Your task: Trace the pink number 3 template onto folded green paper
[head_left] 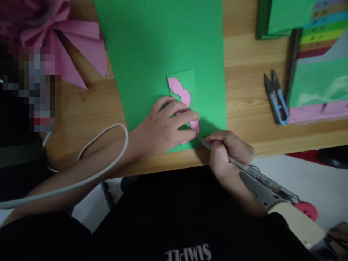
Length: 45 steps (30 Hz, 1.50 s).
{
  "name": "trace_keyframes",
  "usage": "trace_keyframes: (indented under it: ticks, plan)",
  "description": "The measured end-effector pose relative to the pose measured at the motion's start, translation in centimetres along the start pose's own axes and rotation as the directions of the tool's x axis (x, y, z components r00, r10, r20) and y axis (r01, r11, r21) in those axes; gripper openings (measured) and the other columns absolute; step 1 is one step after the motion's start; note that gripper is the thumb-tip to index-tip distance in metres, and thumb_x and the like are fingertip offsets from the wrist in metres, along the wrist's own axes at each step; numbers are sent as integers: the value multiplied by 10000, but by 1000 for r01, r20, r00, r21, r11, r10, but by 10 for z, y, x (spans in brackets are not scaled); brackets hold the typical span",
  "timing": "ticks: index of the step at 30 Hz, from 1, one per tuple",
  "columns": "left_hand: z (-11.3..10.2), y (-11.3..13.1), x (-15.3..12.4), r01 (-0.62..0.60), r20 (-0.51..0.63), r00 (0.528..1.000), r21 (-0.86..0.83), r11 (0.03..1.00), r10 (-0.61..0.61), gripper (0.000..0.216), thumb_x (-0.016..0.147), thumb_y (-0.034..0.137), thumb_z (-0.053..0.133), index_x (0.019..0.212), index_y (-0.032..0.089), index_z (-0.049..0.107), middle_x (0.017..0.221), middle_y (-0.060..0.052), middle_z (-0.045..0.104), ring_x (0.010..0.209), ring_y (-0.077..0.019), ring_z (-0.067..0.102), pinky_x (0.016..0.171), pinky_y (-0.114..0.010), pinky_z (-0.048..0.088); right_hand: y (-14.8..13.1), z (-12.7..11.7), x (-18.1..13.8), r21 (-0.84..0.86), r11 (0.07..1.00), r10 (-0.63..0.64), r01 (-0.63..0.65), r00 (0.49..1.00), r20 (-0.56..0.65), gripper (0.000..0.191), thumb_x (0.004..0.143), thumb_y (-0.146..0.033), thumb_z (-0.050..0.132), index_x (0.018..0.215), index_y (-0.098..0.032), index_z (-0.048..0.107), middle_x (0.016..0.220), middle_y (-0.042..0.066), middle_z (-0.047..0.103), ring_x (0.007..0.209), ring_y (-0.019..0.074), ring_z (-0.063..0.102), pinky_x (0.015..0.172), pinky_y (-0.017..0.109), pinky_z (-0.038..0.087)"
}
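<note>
My left hand (pixel 174 123) lies with its fingers spread over a pink curved paper cutout (pixel 181 90), pressing it against a small green paper piece (pixel 193 87). Both rest on a large green sheet (pixel 165 40) near the table's front edge. Part of the cutout is hidden under my fingers, and a dark line runs along its edge. My right hand (pixel 227 150) is closed around a clear-barrelled pen (pixel 261 177). The pen tip is at the lower right edge of the cutout, close to my left fingertips.
Blue-handled thread snips (pixel 277 99) lie on the wooden table (pixel 244 90) at right. Beyond are a clear folder with coloured papers (pixel 320 83) and stacked green paper (pixel 288 16). A pink paper bow (pixel 73 43) sits at left. A white cable (pixel 126 141) loops over my left forearm.
</note>
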<state>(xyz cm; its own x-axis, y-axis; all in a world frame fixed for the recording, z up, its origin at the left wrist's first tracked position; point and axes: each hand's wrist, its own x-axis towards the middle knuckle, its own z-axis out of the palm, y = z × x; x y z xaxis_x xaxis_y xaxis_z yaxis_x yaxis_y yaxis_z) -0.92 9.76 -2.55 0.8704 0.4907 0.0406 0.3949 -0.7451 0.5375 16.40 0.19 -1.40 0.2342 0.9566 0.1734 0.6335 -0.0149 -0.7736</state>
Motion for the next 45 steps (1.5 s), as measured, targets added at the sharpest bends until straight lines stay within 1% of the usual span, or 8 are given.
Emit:
trace_keyframes:
  ticks: [4,8,15,24,28,34,41,45]
  plan:
    - [4,-3,-2,-101,-114,987,134,986,116,202,992,286,485,948,283,681,1187,32,639,1146,-216,517,1052,-472,333,0,2,-2,29,996,89,-87,995,-53,221,759,-65,489,731,-217,646,623,-32,660,519,111,594,501,239,493]
    - [6,-4,-1,-147,-177,966,226,963,189,146,966,291,550,922,301,688,1118,14,665,1084,-222,508,979,-433,361,4,6,-5,162,974,185,-159,970,-160,149,810,-162,511,794,-203,653,583,-34,610,460,111,537,437,244,442]
    - [4,-2,0,-152,-179,963,251,956,200,143,951,272,569,913,310,701,1112,5,653,1098,-226,476,984,-429,335,4,1,1,71,995,-68,72,996,-55,223,733,-66,469,657,-212,620,566,-47,638,467,95,568,456,210,450]
    - [2,-1,0,-161,-155,967,241,957,201,177,963,281,538,907,295,705,1123,-7,663,1097,-228,458,973,-442,325,3,4,4,106,987,-114,118,992,-47,229,739,-48,480,662,-223,606,546,-53,608,433,86,537,426,199,411]
    - [2,-2,0,-146,-132,975,231,962,180,187,969,284,522,926,308,702,1138,7,656,1110,-226,468,985,-441,323,4,3,2,110,992,-47,55,996,-74,232,746,-59,474,677,-227,618,573,-44,629,469,94,562,452,206,431]
    - [-1,0,-3,-193,-143,962,248,949,233,158,904,315,590,1027,231,643,1174,-66,654,1105,-259,509,999,-463,355,10,9,-4,318,929,245,-189,958,-146,140,791,-153,518,773,-207,647,561,-56,583,482,94,537,478,220,433]
    - [-10,9,-7,-130,-110,978,356,926,179,194,827,300,589,991,198,599,1005,-69,677,965,-257,579,874,-425,400,17,14,-2,535,819,321,-206,938,-131,87,804,-210,565,774,-197,646,553,-62,582,441,77,504,459,210,417]
    - [-16,17,-13,-51,-82,993,377,925,89,186,847,310,580,979,179,592,986,-82,661,930,-255,572,833,-401,399,19,14,-1,609,763,342,-215,934,-100,103,808,-255,577,750,-190,632,519,-65,567,431,81,514,454,212,414]
